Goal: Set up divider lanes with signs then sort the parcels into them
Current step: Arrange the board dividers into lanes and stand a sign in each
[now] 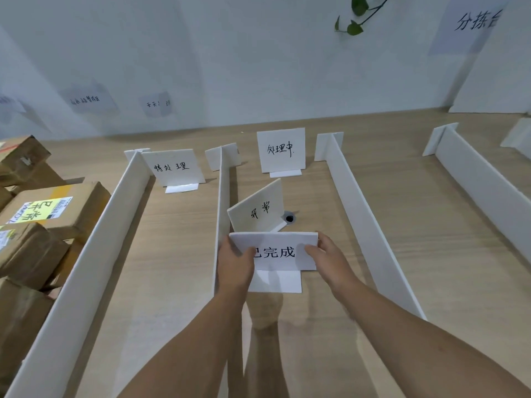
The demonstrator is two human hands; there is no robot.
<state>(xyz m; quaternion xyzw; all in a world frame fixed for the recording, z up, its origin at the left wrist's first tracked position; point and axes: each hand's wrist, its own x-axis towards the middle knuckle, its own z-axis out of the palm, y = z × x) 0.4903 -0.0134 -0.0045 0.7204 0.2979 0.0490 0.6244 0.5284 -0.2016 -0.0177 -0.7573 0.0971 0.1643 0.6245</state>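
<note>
Your left hand (235, 262) and right hand (327, 255) each curl round an end of the printed sign (280, 242), holding it between the middle divider (222, 196) and the right divider (362, 214). Just beyond leans a tilted sign (258, 211). Farther off stand the back sign (281, 150) in this lane and the left-lane sign (172, 168).

Head-worn camera looks forward and down, close over the table (359, 254).

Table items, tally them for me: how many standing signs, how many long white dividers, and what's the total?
Standing signs: 4, counting the held sign
Long white dividers: 4, leaving out a cut-off piece at the right edge
Total: 8
</note>
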